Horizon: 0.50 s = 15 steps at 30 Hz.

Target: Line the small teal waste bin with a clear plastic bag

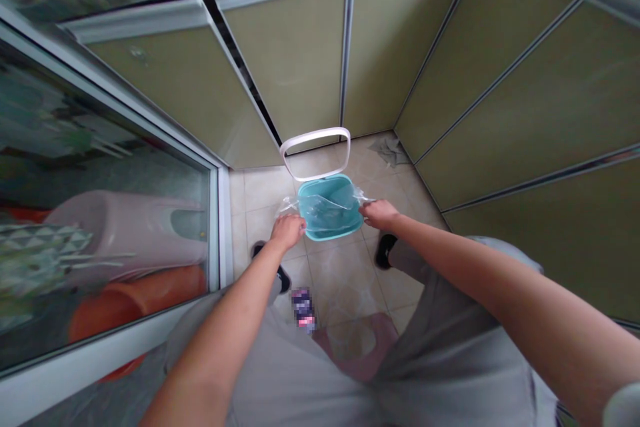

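A teal trash bin (333, 235) stands on the tiled floor between my feet. Its white ring-shaped rim (316, 133) is tipped up at the far side. A clear plastic bag (327, 203) lies partly inside the bin, with its gathered ends sticking out left and right. At the bin's left edge, my left hand (289, 231) is closed on the bag. My right hand (380, 213) pinches the bag at the right edge. The fingertips of both hands are partly hidden.
Cabinet doors (290, 60) run along the front and right. A glass door (110, 213) is close on my left, with an orange bucket (135, 303) behind it. A grey cloth (390, 149) lies in the corner. A blurred-out item (303, 310) is near my left foot.
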### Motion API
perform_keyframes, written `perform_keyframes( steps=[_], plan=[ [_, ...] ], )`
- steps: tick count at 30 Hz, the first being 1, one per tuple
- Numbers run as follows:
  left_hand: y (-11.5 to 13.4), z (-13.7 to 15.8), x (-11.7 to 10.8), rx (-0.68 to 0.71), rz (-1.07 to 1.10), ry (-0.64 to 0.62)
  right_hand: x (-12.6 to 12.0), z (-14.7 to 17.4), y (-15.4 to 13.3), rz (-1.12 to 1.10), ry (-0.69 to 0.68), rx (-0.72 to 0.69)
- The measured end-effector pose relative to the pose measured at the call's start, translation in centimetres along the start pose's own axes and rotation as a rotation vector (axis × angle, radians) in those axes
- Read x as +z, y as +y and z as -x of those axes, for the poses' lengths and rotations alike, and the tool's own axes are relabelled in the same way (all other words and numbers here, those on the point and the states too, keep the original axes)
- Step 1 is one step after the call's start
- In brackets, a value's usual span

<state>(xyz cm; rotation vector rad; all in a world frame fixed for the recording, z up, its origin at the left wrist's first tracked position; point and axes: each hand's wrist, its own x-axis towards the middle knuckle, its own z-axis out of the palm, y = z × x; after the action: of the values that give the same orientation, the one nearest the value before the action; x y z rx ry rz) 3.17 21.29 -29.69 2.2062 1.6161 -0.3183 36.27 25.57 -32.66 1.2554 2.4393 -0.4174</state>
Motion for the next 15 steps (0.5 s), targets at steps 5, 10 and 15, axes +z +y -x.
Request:
perform_keyframes(
  steps=[5,10,15],
  plan=[
    [-0.6,0.0,0.5,0.004,0.055,0.002,0.6,-0.4,0.0,-0.008,0.022,0.005],
    [-1.4,-0.2,1.3,-0.006,0.062,-0.008,0.3,-0.4,0.0,-0.037,-0.016,0.029],
    [-1.5,0.0,1.5,0.023,0.104,-0.012,-0.2,0.2,-0.3,-0.073,-0.087,0.079]
  ],
)
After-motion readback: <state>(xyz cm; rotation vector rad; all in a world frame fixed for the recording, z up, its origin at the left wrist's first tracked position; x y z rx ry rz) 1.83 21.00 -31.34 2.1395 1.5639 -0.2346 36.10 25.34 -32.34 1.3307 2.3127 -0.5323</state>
